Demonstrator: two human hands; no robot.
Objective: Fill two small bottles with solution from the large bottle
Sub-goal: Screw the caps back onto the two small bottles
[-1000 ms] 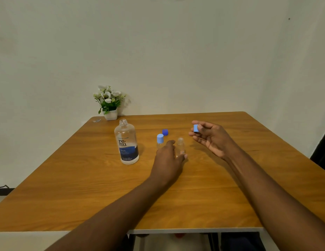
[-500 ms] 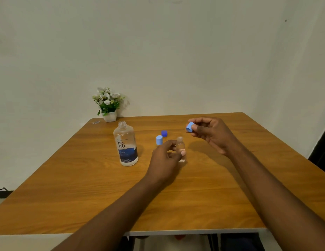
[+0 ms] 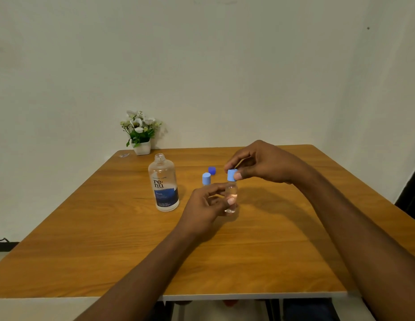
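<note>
Second small bottle (body mostly) behind left hand

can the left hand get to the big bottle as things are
Probably, once freed: the big bottle stands just beside the left hand, nothing between, but that hand grips a small bottle.

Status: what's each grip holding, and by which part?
Left grip holds the small clear plastic bottle by its body. Right grip pinches the light-blue round plastic cap by its sides, at the bottle's neck.
</note>
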